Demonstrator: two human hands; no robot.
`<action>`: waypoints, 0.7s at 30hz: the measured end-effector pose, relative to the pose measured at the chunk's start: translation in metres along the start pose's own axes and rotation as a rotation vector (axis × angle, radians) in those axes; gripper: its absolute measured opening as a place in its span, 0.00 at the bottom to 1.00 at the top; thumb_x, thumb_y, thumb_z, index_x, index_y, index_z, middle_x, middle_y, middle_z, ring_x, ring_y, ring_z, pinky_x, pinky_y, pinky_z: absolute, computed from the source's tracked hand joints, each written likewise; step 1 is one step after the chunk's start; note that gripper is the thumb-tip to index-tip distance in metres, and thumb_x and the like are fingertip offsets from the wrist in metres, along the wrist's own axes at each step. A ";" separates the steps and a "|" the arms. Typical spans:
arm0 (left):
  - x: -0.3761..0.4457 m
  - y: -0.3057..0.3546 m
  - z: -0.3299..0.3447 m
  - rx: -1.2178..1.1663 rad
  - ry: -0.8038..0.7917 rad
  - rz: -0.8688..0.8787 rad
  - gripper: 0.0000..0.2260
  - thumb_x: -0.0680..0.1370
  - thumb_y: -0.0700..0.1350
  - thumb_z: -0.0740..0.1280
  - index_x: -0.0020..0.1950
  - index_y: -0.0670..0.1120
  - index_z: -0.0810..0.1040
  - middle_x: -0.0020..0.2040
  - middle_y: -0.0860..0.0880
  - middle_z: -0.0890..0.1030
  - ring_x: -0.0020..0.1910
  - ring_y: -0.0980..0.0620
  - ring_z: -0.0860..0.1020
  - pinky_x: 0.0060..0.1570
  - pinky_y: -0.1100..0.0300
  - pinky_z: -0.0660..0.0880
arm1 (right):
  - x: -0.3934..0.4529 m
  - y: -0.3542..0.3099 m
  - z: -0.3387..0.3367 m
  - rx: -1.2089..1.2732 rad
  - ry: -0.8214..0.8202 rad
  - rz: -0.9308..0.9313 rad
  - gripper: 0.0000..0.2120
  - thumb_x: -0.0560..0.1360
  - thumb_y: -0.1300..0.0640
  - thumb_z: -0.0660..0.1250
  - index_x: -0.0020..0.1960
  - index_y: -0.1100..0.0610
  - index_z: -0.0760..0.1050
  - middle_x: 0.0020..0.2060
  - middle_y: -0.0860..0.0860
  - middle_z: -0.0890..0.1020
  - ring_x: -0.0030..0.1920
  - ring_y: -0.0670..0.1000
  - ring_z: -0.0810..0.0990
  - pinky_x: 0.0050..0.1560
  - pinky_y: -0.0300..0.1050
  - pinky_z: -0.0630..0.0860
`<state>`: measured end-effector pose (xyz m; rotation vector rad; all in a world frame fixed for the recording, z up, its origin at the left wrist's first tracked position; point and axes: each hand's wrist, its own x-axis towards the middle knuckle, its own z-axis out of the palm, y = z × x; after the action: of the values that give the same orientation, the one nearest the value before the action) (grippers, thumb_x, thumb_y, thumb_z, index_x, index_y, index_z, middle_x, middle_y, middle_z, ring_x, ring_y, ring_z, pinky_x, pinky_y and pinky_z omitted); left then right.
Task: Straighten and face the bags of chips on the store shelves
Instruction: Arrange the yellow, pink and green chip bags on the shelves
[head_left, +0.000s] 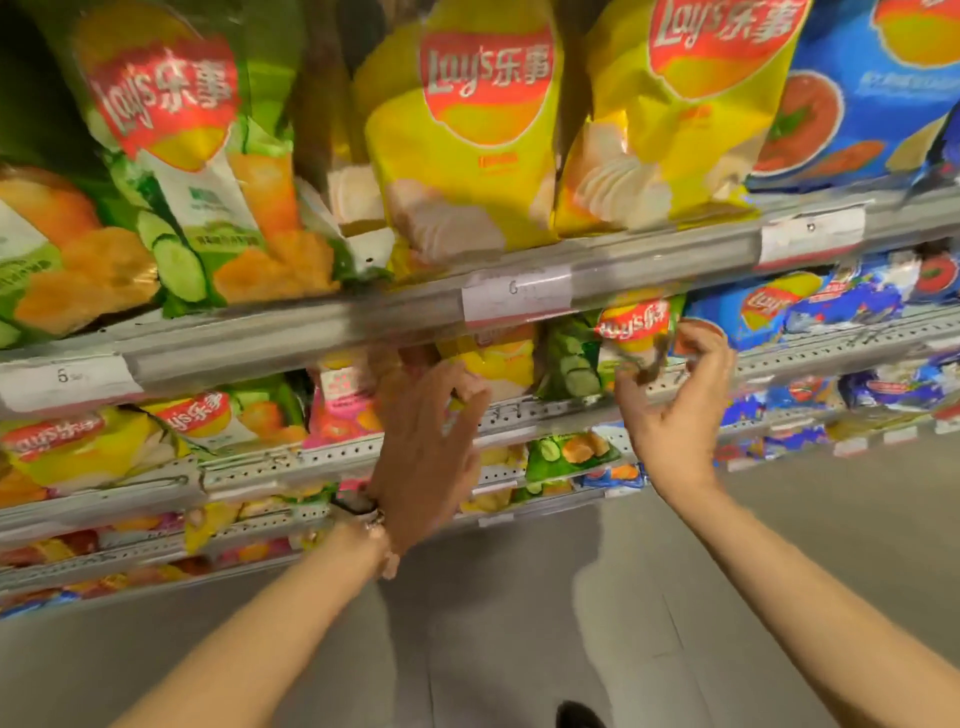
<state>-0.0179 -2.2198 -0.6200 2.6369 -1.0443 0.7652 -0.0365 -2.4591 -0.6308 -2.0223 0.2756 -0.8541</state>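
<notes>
Your left hand (423, 447) is flat, fingers straight, touching the yellow Lay's bag (493, 364) on the second shelf (519, 413), under the top shelf rail (311, 332). Your right hand (675, 410) has its grip pinched on the lower edge of the green cucumber Lay's bag (631, 338), just right of the yellow one. Blue Lay's bags (753, 312) sit further right.

I see shop aisle. Tiered metal shelves (519, 415) packed with chip bags (467, 130), same brand repeated in rows. Price tags (517, 299) clipped along shelf edge below bags, more shelves beneath. Grey floor (519, 623) under lowest shelf.
</notes>
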 end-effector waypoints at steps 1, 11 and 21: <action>-0.002 0.000 0.017 -0.006 -0.061 -0.027 0.38 0.58 0.41 0.79 0.64 0.43 0.66 0.63 0.39 0.68 0.61 0.40 0.66 0.62 0.41 0.67 | 0.000 0.009 0.003 -0.013 -0.043 0.035 0.33 0.66 0.51 0.69 0.66 0.66 0.64 0.61 0.59 0.69 0.62 0.58 0.69 0.64 0.52 0.67; 0.001 0.004 0.111 -0.214 -0.330 -0.418 0.25 0.66 0.49 0.61 0.62 0.46 0.75 0.59 0.43 0.75 0.58 0.38 0.73 0.53 0.44 0.72 | 0.032 0.075 0.026 0.275 -0.377 0.187 0.44 0.58 0.53 0.73 0.70 0.49 0.55 0.62 0.54 0.73 0.64 0.54 0.74 0.63 0.60 0.73; -0.003 0.004 0.110 -0.293 -0.301 -0.402 0.28 0.66 0.51 0.61 0.66 0.48 0.76 0.59 0.47 0.80 0.53 0.41 0.79 0.51 0.47 0.76 | 0.041 0.075 0.026 0.174 -0.401 0.238 0.36 0.58 0.62 0.82 0.61 0.56 0.67 0.49 0.44 0.78 0.51 0.43 0.78 0.51 0.31 0.75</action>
<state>0.0208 -2.2611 -0.7147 2.6177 -0.5917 0.1226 0.0208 -2.5057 -0.6818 -1.9006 0.2016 -0.3038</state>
